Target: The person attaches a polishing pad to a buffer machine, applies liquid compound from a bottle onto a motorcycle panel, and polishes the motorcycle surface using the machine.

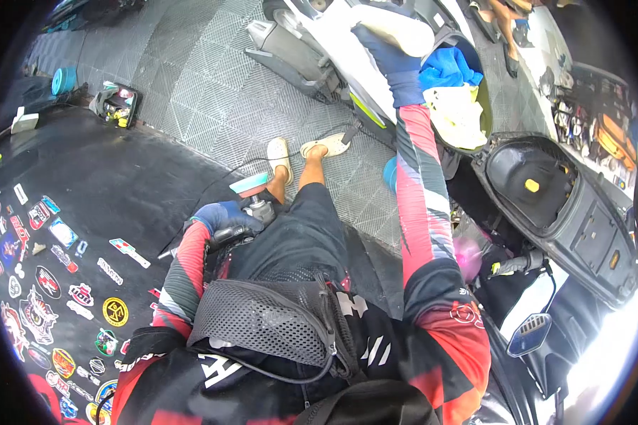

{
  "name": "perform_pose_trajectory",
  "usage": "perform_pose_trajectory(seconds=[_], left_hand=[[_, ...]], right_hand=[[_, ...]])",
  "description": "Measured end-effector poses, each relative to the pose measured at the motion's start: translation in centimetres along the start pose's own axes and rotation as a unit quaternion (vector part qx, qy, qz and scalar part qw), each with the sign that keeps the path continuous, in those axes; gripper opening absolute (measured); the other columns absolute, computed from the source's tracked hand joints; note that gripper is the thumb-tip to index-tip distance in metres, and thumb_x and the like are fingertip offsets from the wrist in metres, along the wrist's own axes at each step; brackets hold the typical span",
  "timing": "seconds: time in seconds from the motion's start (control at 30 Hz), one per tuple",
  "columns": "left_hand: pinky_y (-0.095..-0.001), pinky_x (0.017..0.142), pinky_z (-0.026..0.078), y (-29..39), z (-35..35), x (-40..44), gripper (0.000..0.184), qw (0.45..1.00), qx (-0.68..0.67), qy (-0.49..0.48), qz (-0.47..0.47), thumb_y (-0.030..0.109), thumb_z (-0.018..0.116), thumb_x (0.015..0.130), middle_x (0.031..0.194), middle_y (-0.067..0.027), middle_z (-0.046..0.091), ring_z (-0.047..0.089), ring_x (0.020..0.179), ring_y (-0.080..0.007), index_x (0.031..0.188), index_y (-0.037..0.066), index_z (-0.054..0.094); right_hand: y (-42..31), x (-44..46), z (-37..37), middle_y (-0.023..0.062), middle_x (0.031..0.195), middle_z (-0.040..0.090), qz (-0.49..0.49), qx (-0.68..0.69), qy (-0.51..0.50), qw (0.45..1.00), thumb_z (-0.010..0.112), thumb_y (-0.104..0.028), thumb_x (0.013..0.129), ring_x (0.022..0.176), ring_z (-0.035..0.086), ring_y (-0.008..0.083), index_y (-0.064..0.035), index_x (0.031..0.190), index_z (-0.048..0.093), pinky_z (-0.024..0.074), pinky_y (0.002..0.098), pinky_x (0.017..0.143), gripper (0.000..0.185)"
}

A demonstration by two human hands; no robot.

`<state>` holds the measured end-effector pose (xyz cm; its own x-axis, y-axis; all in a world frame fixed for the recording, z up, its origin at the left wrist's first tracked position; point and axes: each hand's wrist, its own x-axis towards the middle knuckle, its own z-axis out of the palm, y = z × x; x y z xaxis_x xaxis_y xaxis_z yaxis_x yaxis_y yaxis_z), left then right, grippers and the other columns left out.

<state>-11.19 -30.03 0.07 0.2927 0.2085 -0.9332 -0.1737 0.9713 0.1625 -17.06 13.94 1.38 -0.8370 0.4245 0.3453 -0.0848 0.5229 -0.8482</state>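
My left hand (pixel 225 217), in a blue glove, grips a grey and black power polisher (pixel 260 211) with a pale teal and orange pad (pixel 249 185) facing up, above my left thigh. Far forward on the right, my right hand (pixel 390 58), also gloved in blue, is closed against a rounded white part (pixel 404 32), which partly hides its fingers. Just beyond my right wrist, a blue cloth (pixel 450 69) and a pale yellow cloth (pixel 455 113) lie in an open compartment.
A stickered black surface (pixel 85 191) fills the left. Grey scooter parts (pixel 290 64) lie forward, and a black storage bin (pixel 528 180) is at right. A cord crosses the floor near my sandals (pixel 278 154). Another person's leg (pixel 507 32) shows at upper right.
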Motion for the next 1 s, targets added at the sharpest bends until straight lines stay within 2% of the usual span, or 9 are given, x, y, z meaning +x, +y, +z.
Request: perform_pose_trajectory(seconds=[0.07,0.17,0.23,0.53,0.63,0.8,0.87,0.9,1.0], left_hand=[[-0.0333,0.084,0.049,0.6,0.2,-0.9,0.081,1.0,0.007,0.016,0.008,0.044,0.079,0.066,0.109,-0.0084,0.067,0.063,0.093,-0.0195,0.134,0.011,0.051],[-0.0335,0.084,0.049,-0.1,0.3,-0.2,0.078,0.999,0.002,0.022,0.025,0.045,0.078,0.065,0.11,-0.0086,0.067,0.063,0.093,-0.0203,0.131,0.011,0.054],[-0.0334,0.085,0.048,-1.3,0.1,1.2,0.077,0.999,-0.012,0.008,0.034,0.045,0.078,0.065,0.11,-0.0086,0.067,0.062,0.093,-0.0208,0.13,0.01,0.055],[-0.0315,0.089,0.047,-0.7,-0.5,1.9,0.074,0.999,-0.025,-0.024,0.04,0.037,0.079,0.067,0.11,-0.007,0.066,0.061,0.095,-0.0191,0.13,0.008,0.053],[-0.032,0.086,0.048,0.2,-0.8,2.0,0.074,0.999,0.001,-0.015,0.037,0.036,0.079,0.067,0.109,-0.0072,0.066,0.061,0.093,-0.0187,0.13,0.008,0.052],[-0.0289,0.083,0.049,3.3,-0.4,1.1,0.057,0.999,-0.033,-0.022,0.028,0.029,0.079,0.071,0.102,-0.0052,0.067,0.061,0.089,-0.0145,0.118,0.004,0.061],[-0.0282,0.084,0.048,4.0,-0.6,1.3,0.058,0.998,0.054,-0.002,0.018,0.032,0.08,0.07,0.102,-0.0051,0.068,0.061,0.09,-0.0149,0.119,0.005,0.062],[-0.029,0.085,0.048,4.4,-0.7,0.9,0.061,0.992,0.06,-0.003,0.108,0.037,0.079,0.071,0.104,-0.0062,0.068,0.061,0.091,-0.016,0.12,0.006,0.062],[-0.032,0.09,0.047,3.4,-1.6,2.8,0.077,0.979,0.174,0.038,0.094,0.05,0.075,0.069,0.113,-0.0109,0.066,0.062,0.099,-0.0208,0.133,0.012,0.054]], right_hand=[[0.2,0.4,0.2,0.004,0.099,0.069,-0.019,-0.042,-0.042,0.998,0.08,-0.028,0.078,0.089,0.066,0.0142,-0.0079,0.106,0.066,0.0539,0.03,0.081,0.037],[0.3,-0.6,-0.1,0.005,0.101,0.069,-0.062,-0.071,0.029,0.995,0.08,-0.026,0.078,0.091,0.066,0.0145,-0.0057,0.108,0.065,0.0533,0.0301,0.082,0.039],[1.3,-2.2,-1.5,0.0084,0.099,0.068,-0.025,-0.003,0.035,0.999,0.083,-0.024,0.072,0.091,0.066,0.0189,-0.002,0.1,0.068,0.0522,0.032,0.082,0.039],[0.4,-14.1,-9.1,0.009,0.102,0.067,0.111,-0.057,0.14,0.982,0.08,-0.021,0.076,0.095,0.064,0.0225,-0.0017,0.102,0.067,0.0493,0.0349,0.088,0.034],[1.2,-17.8,-10.9,0.0124,0.114,0.064,0.167,-0.087,0.185,0.965,0.077,-0.009,0.078,0.105,0.061,0.0218,0.0018,0.114,0.06,0.0479,0.0358,0.094,0.041],[4.4,-23.5,-13.2,0.0125,0.115,0.064,0.205,-0.097,0.23,0.946,0.075,-0.017,0.08,0.11,0.059,0.0255,-0.002,0.114,0.063,0.0423,0.0379,0.101,0.039],[6.5,-25.6,-14.3,0.0123,0.117,0.063,0.289,-0.082,0.247,0.921,0.075,-0.015,0.08,0.111,0.058,0.026,-0.0024,0.118,0.061,0.042,0.0384,0.101,0.042],[6.4,-25.5,-14.7,0.0119,0.117,0.063,0.284,-0.097,0.231,0.926,0.074,-0.015,0.081,0.111,0.058,0.0258,-0.0027,0.12,0.06,0.0423,0.038,0.101,0.043],[3.5,-23.3,-14.7,0.0113,0.117,0.062,0.245,-0.047,0.209,0.946,0.073,-0.013,0.083,0.112,0.058,0.0246,-0.0026,0.123,0.058,0.0429,0.0367,0.1,0.044]])
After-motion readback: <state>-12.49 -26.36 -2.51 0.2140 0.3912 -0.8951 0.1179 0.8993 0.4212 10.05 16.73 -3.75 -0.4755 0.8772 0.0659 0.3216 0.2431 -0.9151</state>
